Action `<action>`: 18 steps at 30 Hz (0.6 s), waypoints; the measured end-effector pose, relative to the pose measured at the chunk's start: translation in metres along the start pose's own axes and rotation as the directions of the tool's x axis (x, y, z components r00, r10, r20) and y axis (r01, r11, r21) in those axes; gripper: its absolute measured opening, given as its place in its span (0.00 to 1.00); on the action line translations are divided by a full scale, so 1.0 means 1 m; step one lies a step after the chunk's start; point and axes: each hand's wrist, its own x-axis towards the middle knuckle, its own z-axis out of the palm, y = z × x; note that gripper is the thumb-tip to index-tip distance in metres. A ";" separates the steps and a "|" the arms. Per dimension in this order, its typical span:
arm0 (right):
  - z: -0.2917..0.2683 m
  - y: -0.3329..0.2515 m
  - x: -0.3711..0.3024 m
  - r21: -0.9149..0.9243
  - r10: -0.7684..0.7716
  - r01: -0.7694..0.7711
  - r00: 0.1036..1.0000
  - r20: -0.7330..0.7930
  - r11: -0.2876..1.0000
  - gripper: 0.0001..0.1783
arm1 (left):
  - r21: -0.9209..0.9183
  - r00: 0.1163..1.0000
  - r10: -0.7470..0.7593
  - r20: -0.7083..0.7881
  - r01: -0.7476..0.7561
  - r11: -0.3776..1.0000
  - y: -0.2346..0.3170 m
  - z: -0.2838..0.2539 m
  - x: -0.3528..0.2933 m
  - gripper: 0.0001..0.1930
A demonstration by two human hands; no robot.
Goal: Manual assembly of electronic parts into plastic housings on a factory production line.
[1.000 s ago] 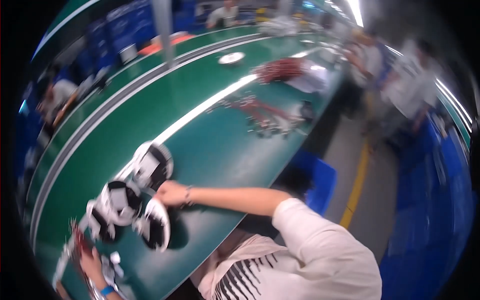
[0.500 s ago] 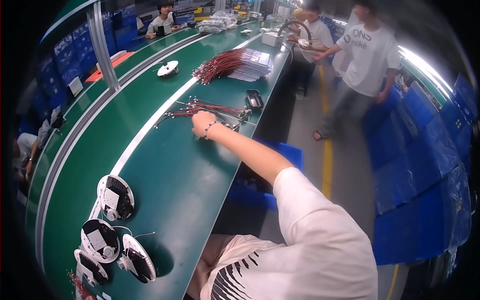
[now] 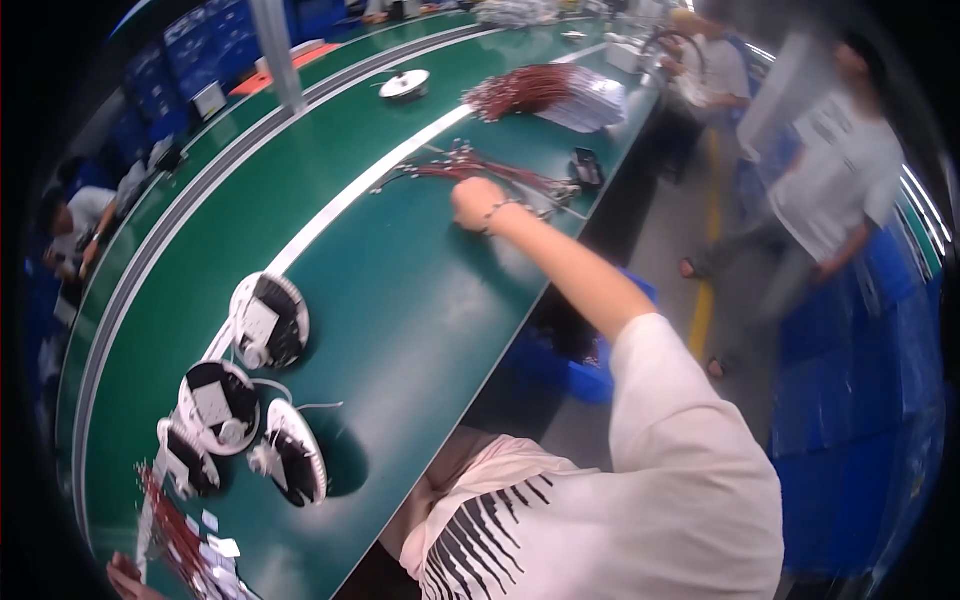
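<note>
My right hand (image 3: 480, 205), with a beaded bracelet at the wrist, reaches far across the green bench. Its fingers are curled, and whatever they hold, if anything, is hidden. Just beyond it lies a loose spread of dark red wires (image 3: 505, 172) with pale connector ends. At the lower left rim, my left hand (image 3: 128, 580) shows only in part, its fingers too cut off to read. Close beside that hand lies another bundle of red wires (image 3: 175, 525) with white tags. Round white units with black inner parts (image 3: 270, 320) stand and lean together on the left.
A thick stack of red wires with white sleeves (image 3: 545, 92) lies farther along the bench (image 3: 400, 330). Near the right edge sits a small black box (image 3: 587, 168). A single white disc unit (image 3: 404, 84) rests farther left. Blue crates (image 3: 840, 400) and people (image 3: 835, 170) occupy the right side.
The view has swung, so the bench contents appear higher and more to the right. More of the lower-left wire bundle and my left hand now show. My right hand stays near the loose wires.
</note>
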 end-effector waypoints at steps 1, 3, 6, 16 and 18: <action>0.002 0.005 0.000 0.016 -0.024 0.024 1.000 -0.017 1.000 0.09 | -0.003 1.000 0.001 0.011 -0.001 1.000 0.000 -0.002 -0.001 0.14; -0.004 0.008 -0.002 0.203 -0.097 0.104 0.994 -0.045 0.974 0.06 | -0.017 0.999 -0.002 0.036 0.002 1.000 0.004 -0.009 -0.006 0.13; -0.023 0.012 -0.009 0.336 -0.051 0.083 0.994 -0.100 0.938 0.07 | -0.056 0.996 -0.007 0.085 0.012 0.998 0.015 -0.011 -0.014 0.13; -0.024 0.030 -0.017 0.570 0.190 -0.150 0.982 -0.012 0.808 0.15 | -0.112 0.971 0.010 0.237 0.017 0.994 0.086 0.024 -0.067 0.11; -0.021 0.026 -0.016 0.555 0.221 -0.120 0.968 -0.119 0.823 0.15 | -0.175 0.957 0.051 0.285 0.000 0.985 0.093 0.035 -0.074 0.10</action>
